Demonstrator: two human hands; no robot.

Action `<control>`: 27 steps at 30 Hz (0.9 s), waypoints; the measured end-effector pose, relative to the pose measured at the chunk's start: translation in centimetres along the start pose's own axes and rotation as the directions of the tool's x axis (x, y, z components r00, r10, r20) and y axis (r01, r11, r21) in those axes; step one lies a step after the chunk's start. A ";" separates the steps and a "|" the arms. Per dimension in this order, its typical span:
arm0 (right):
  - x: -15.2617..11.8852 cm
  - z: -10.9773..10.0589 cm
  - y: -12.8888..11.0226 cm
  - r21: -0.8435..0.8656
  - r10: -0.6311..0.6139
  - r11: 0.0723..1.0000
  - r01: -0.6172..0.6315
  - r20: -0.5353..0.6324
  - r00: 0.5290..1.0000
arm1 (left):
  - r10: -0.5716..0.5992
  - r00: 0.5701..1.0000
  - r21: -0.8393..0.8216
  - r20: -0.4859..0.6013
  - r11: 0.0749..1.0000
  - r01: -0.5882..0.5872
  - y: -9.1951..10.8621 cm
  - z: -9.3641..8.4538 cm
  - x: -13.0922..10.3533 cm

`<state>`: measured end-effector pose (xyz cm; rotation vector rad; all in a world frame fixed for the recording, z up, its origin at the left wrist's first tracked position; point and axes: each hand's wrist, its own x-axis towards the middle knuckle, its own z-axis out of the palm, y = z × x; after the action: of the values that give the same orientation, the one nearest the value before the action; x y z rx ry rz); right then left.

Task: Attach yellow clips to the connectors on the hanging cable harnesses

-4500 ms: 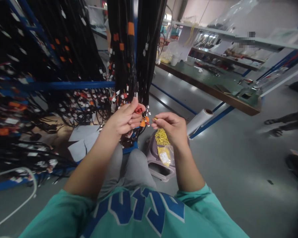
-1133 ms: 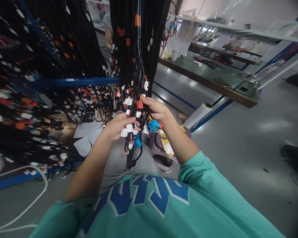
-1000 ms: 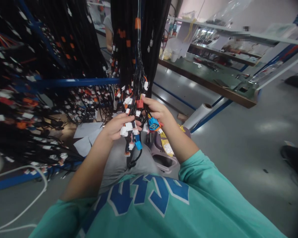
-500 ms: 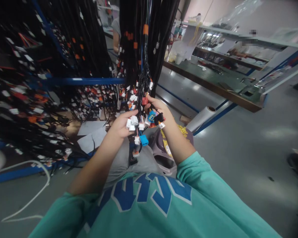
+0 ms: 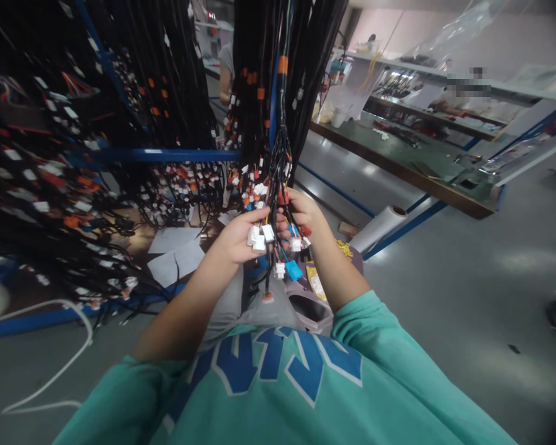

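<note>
A black wire harness (image 5: 282,148) hangs in front of me, its branches ending in small plugs. My left hand (image 5: 238,238) is closed around some of its wires, with a few white connectors (image 5: 258,240) poking out past the fingers. On the other side, my right hand (image 5: 304,210) curls round other branches beside a red connector (image 5: 283,196); its fingertips are partly hidden behind the wires. Below the hands dangle a blue connector (image 5: 293,270) and a white connector (image 5: 279,270).
Many more harnesses (image 5: 176,80) hang on a blue rack rail (image 5: 167,154) to the left. Paper sheets (image 5: 176,262) lie beneath. At right are a green-topped workbench (image 5: 398,154) and a roll of film (image 5: 384,225). A purple-grey stool (image 5: 310,312) stands near my legs. Another person's arm (image 5: 225,80) shows behind.
The view has shifted slightly. The blue and black connectors by my right hand have dropped or turned out of sight, and its fingers now reach in behind the wires toward my left hand.
</note>
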<state>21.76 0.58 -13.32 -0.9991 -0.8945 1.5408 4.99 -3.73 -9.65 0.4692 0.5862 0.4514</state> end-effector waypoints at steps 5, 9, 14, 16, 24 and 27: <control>0.4 0.2 0.5 0.045 -0.119 0.991 0.127 -0.159 0.980 | -0.028 0.998 -0.088 0.063 0.996 0.033 -0.3 0.5 0.2; 0.2 0.0 0.6 0.019 -0.146 0.988 0.151 -0.165 0.975 | -0.044 0.995 -0.135 0.090 0.989 0.056 -0.4 0.6 0.2; 0.2 -0.3 0.6 0.028 -0.131 0.991 0.135 -0.112 0.985 | -0.019 0.997 -0.055 0.070 0.998 0.023 -0.9 0.6 0.3; 0.3 -0.4 0.8 0.025 -0.117 0.993 0.119 -0.093 0.989 | -0.002 0.998 -0.002 0.064 1.000 0.002 -1.2 0.6 0.4; -0.7 -1.1 0.5 0.034 -0.110 0.993 0.111 -0.031 0.993 | 0.018 0.993 0.076 0.116 0.997 -0.027 -0.4 -1.6 -0.3; -1.1 -1.2 0.4 0.017 -0.107 0.994 0.107 -0.001 0.994 | 0.008 0.987 0.054 0.159 0.998 -0.017 0.3 -2.7 -0.6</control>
<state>22.80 -0.55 -13.96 -0.9245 -0.9185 1.4561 2.82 -3.01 -11.23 0.5562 0.4425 0.4062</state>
